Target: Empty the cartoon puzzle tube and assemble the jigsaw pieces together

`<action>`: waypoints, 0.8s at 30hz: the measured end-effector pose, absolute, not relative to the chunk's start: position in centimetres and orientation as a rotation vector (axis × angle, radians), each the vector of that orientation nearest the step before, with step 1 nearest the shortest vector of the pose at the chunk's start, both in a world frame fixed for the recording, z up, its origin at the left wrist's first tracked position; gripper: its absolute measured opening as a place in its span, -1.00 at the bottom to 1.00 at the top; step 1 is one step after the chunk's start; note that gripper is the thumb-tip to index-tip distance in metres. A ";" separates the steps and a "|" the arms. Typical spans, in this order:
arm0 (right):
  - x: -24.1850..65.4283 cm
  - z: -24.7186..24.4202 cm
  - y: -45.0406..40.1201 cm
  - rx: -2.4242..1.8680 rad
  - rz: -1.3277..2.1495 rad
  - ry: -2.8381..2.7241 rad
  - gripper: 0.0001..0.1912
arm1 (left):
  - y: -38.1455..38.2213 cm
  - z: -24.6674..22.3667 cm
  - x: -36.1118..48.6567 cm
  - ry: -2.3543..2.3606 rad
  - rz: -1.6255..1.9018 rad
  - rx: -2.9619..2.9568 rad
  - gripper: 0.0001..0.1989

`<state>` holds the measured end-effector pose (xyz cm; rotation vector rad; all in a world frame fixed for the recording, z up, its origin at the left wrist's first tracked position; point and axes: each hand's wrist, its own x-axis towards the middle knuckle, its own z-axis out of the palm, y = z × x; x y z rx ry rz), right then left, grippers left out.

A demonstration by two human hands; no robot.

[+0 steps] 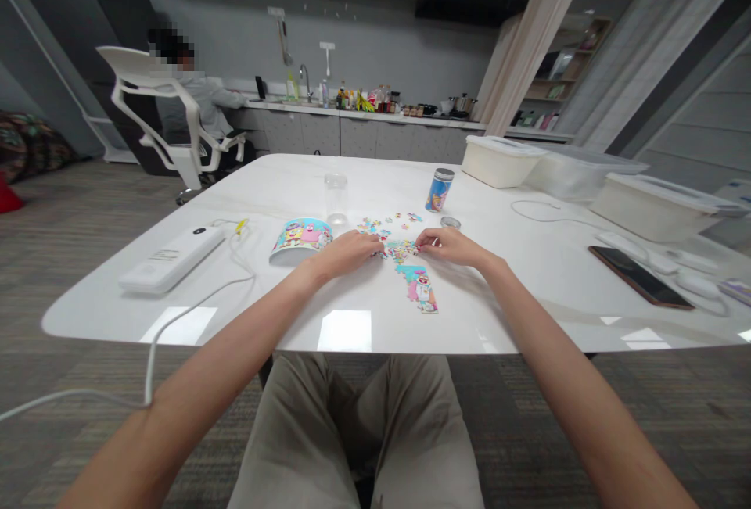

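Observation:
Loose jigsaw puzzle pieces [400, 246] lie in a small pile on the white table, with more scattered behind. My left hand [353, 249] rests at the left of the pile, its fingers bent together among the pieces; what they hold is hidden. From the right, my right hand [450, 245] reaches the pile, thumb and fingertips pinched on a small puzzle piece [418, 249]. Nearer to me lies a joined section of puzzle [421, 290] with cartoon figures. Left of my left hand stands a curved cartoon picture sheet [302, 237].
Behind the pieces stand a clear jar [336, 198] and a blue cartoon canister [440, 190], with a metal lid [450, 223] nearby. A white device [173, 260] with a cable is at left. Right are a phone [639, 276] and storage boxes [498, 163]. A person [203, 106] sits at the far counter.

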<state>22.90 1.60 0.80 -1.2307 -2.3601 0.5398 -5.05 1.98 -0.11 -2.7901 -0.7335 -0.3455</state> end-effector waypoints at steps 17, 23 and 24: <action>22.3 0.8 1.4 -1.195 0.523 -2.381 -0.87 | 1.5 0.0 -4.4 -0.763 -0.349 -2.725 -0.81; 22.5 1.0 1.4 -1.142 0.423 -2.385 -0.91 | 1.6 0.0 -4.4 -0.804 -0.360 -2.710 -0.82; 22.5 1.0 1.4 -1.146 0.404 -2.382 -0.92 | 1.6 0.0 -4.4 -0.800 -0.364 -2.712 -0.81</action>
